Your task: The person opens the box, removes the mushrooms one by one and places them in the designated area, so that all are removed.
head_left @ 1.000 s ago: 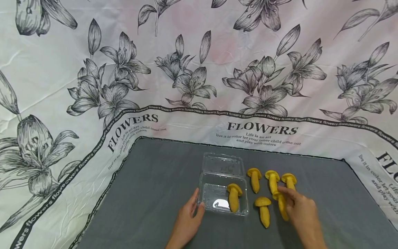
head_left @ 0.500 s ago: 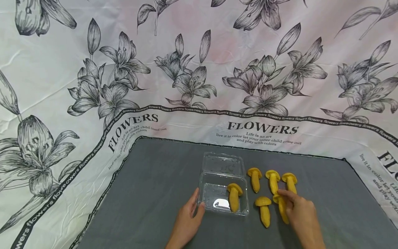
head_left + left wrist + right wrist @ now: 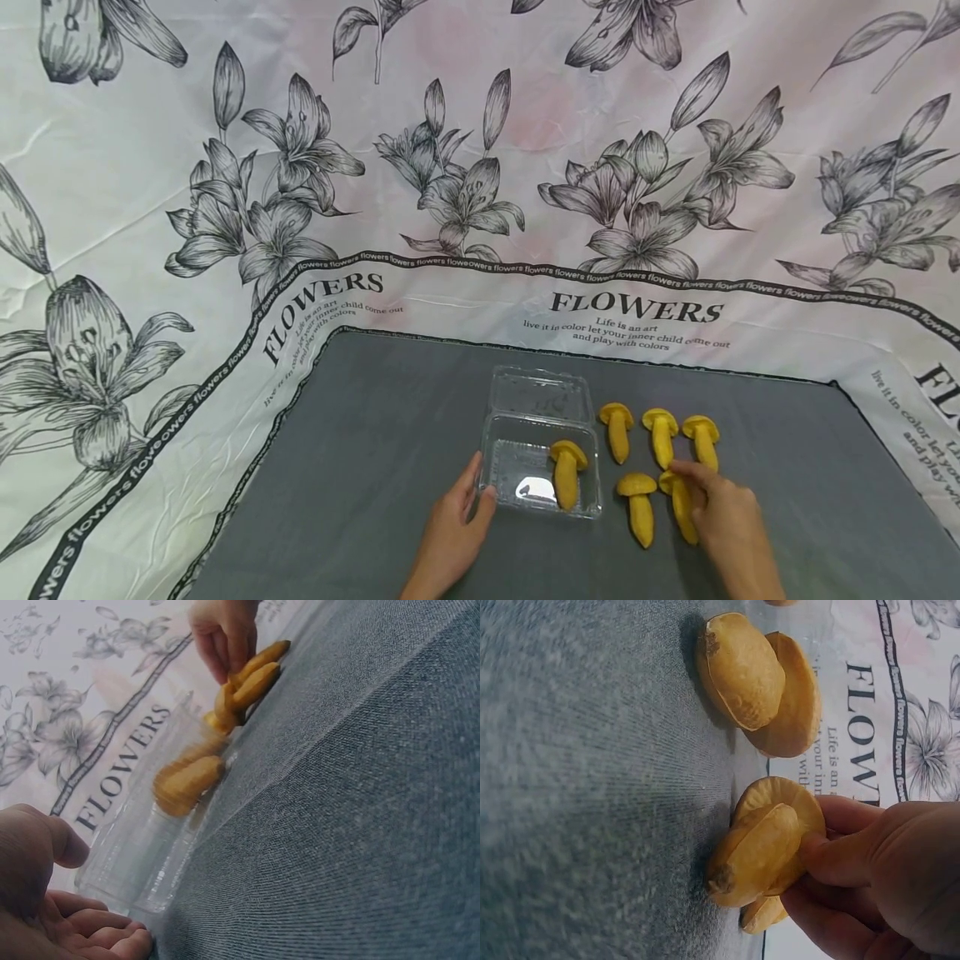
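My right hand [image 3: 731, 521] pinches the cap of a yellow mushroom [image 3: 761, 847] between thumb and fingers, its stem towards me, low over the grey cloth. In the head view this mushroom lies right of another front mushroom [image 3: 637, 508]. Behind them is a row of three more: left [image 3: 618, 433], middle [image 3: 662, 437] and right [image 3: 702, 442]. At the left side of a clear plastic clamshell box [image 3: 487, 446] is my left hand [image 3: 453, 521], thumb and fingers spread apart at the rim. Inside the box, towards its right side, lies one mushroom [image 3: 567, 479].
The clear box's lid [image 3: 540, 396] is folded back, away from me. Grey cloth [image 3: 352, 467] covers the table. Its far edge meets a white hanging [image 3: 450, 300] printed with flowers and lettering.
The pinched mushroom has shifted slightly towards me, away from the back row and beside the other front mushroom. My left hand and the box have stayed in place.
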Available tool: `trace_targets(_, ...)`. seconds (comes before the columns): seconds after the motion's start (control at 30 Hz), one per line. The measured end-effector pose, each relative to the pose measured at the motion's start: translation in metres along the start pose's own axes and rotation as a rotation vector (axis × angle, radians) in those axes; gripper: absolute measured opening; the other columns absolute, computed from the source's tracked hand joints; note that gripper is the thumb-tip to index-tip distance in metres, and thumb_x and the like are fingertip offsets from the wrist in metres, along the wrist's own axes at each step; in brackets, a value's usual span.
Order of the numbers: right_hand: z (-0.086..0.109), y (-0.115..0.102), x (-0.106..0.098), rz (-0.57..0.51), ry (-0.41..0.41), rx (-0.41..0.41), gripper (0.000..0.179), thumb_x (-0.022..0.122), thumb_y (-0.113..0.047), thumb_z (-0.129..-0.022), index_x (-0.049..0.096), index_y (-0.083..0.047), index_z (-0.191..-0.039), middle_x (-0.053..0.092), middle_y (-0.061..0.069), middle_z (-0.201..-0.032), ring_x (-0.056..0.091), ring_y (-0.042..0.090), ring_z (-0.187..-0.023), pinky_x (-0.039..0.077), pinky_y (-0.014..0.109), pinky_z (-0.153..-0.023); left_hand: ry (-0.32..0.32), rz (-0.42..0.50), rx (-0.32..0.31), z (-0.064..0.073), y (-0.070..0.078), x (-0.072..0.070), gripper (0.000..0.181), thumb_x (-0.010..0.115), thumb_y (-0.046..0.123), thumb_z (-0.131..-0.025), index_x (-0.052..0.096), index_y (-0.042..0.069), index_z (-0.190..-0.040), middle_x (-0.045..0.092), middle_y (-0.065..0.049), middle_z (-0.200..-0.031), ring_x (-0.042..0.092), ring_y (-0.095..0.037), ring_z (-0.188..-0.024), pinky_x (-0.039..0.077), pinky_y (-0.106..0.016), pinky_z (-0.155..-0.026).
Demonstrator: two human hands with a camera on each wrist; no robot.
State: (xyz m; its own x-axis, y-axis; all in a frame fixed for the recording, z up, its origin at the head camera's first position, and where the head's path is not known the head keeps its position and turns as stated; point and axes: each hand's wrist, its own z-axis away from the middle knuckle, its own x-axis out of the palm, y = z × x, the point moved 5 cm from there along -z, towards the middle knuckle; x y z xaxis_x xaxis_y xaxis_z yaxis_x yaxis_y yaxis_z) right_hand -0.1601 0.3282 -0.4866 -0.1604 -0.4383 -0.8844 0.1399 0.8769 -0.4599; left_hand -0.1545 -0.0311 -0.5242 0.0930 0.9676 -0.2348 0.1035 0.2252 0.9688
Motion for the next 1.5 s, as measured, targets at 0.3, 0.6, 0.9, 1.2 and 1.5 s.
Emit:
trace_targets(0.3,0.002,-0.002,-0.001,-0.009,0.036,-0.017,0.024,0.063,-0.001,-0.105,0.076,-0.004,-0.125,0.076,0.026,-0.11,0.06,0.02,-0.056,0.048,0.037,-0.052,-0.007,0.013,0.011,0.0,0.002,0.0,0.06,0.06,0.021,-0.109,0.04,0.0,-0.161,0.046,-0.027,-0.159,0.045,-0.037,-0.148,0.042,-0.045,-0.118)
trace_targets(0.6,0.007,-0.009,-0.01,-0.009,0.113,-0.081,0.029,0.06,0.005,-0.103,0.075,-0.004,-0.126,0.075,0.023,-0.088,0.041,0.018,-0.044,0.033,0.029,-0.04,-0.006,0.028,0.02,0.002,0.004,-0.002,0.06,0.061,0.02,-0.109,0.039,0.0,-0.161,0.045,-0.027,-0.159,0.044,-0.036,-0.149,0.041,-0.044,-0.119)
trace_targets(0.9,0.009,-0.029,-0.03,-0.034,0.271,-0.203,0.027,0.068,0.002,-0.099,0.078,-0.009,-0.121,0.067,0.006,-0.071,0.038,0.01,-0.046,0.03,0.025,-0.04,0.003,0.019,0.022,0.003,0.005,-0.003,0.059,0.06,0.02,-0.109,0.04,-0.002,-0.161,0.047,-0.026,-0.158,0.046,-0.037,-0.148,0.043,-0.044,-0.118)
trace_targets(1.2,0.001,-0.056,-0.039,-0.118,0.276,-0.255,0.024,0.069,-0.008,-0.103,0.078,-0.011,-0.125,0.078,0.022,-0.11,0.066,0.017,-0.059,0.039,0.026,-0.041,0.002,0.033,-0.011,0.001,0.004,0.0,0.061,0.059,0.018,-0.109,0.037,-0.007,-0.16,0.042,-0.028,-0.161,0.041,-0.039,-0.15,0.039,-0.048,-0.12)
trace_targets(1.5,0.002,-0.078,-0.05,-0.145,0.301,-0.301,0.032,0.069,-0.011,-0.103,0.073,-0.012,-0.135,0.074,0.014,-0.131,0.076,0.041,-0.099,0.039,0.024,-0.047,0.0,0.041,-0.034,0.001,0.003,0.001,0.063,0.06,0.02,-0.109,0.036,-0.006,-0.16,0.041,-0.028,-0.162,0.039,-0.039,-0.151,0.037,-0.05,-0.12)
